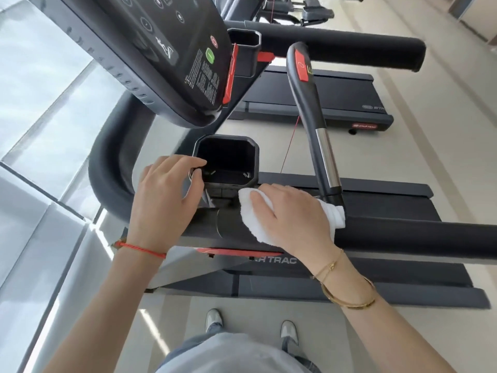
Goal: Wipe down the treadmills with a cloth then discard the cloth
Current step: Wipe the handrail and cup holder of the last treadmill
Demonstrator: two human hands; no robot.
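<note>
Cloth (258, 224), pressed by the right hand (293, 219) onto the near treadmill's side handrail (416, 239), marks wiping underway; left hand (164, 195) grips the cup holder (228, 162); next, sweep along the rail.

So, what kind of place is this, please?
Most likely a gym. A treadmill console hangs over the near treadmill, a second treadmill stands beyond it, and more exercise machines show at the far end.
</note>
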